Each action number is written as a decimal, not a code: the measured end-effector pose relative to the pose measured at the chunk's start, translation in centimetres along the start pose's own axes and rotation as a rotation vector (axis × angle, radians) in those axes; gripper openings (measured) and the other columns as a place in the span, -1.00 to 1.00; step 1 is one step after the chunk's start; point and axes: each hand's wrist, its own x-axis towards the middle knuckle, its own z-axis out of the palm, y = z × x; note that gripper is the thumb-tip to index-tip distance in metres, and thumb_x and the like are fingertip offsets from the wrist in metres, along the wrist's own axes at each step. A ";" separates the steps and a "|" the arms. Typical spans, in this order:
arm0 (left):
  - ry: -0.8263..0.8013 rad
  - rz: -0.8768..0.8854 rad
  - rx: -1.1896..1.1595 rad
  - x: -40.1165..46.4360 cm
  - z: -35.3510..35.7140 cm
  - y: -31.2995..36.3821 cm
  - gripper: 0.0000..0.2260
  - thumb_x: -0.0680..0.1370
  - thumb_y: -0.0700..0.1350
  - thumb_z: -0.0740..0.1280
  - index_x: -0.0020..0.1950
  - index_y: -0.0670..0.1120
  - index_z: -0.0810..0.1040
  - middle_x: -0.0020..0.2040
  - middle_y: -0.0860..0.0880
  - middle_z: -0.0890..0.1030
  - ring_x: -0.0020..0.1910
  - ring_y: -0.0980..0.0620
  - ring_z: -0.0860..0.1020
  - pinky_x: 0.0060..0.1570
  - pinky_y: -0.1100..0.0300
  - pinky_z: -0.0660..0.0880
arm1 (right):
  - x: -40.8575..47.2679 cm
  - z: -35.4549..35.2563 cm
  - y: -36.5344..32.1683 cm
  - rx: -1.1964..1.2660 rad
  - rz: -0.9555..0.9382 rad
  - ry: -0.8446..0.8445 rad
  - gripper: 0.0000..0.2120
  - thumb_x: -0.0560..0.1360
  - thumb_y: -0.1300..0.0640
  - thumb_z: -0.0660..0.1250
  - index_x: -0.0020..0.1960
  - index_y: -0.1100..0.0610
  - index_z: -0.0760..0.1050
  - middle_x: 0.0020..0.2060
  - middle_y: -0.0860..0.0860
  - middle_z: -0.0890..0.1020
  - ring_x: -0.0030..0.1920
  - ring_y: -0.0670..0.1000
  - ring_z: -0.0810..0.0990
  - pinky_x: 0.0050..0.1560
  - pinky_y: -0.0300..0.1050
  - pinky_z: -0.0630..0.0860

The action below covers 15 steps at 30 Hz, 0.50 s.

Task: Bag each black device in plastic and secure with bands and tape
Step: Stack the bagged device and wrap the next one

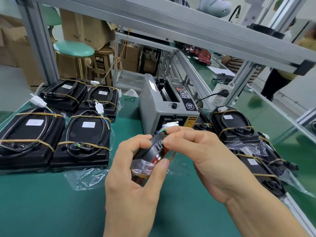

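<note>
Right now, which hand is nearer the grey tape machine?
Right. The right hand holds the device just in front of the tape machine, its fingers near the machine's front. The left hand grips the device lower, farther from the machine.

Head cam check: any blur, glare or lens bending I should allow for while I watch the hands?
Head view: even indoor light, soft shadows; the frame beam bows from wide-angle distortion; the left hand, right hand and the device they hold are slightly soft; plastic bag glints mildly; the person at far right is blurred.
</note>
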 end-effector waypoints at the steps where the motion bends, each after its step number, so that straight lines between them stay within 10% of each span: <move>1: -0.007 0.018 0.019 0.0 0.0 0.0 -0.71 0.34 0.04 0.40 0.03 0.24 0.48 0.10 0.18 0.59 -0.05 0.14 0.59 -0.09 0.46 0.44 | 0.0 0.0 0.0 -0.012 -0.009 -0.006 -0.80 0.40 0.31 0.40 -0.38 0.15 0.64 -0.27 -0.17 0.62 -0.23 -0.27 0.60 -0.20 -0.48 0.45; 10: -0.027 0.023 0.086 -0.2 0.0 0.1 -0.66 0.35 0.06 0.39 0.10 0.22 0.49 -0.01 0.17 0.58 -0.14 0.14 0.57 -0.14 0.50 0.41 | 0.1 -0.5 0.3 -0.023 0.040 -0.024 -0.85 0.40 0.22 0.41 -0.34 0.12 0.66 -0.14 -0.16 0.61 -0.09 -0.24 0.60 0.02 -0.29 0.44; 15: -0.030 0.014 0.035 -0.1 -0.1 0.2 -0.68 0.34 0.04 0.39 0.08 0.19 0.49 -0.01 0.24 0.58 -0.13 0.21 0.57 -0.16 0.50 0.43 | 0.2 -0.7 0.0 -0.020 0.028 -0.065 -0.78 0.44 0.27 0.38 -0.36 0.12 0.64 -0.26 -0.22 0.61 -0.24 -0.23 0.60 -0.18 -0.46 0.45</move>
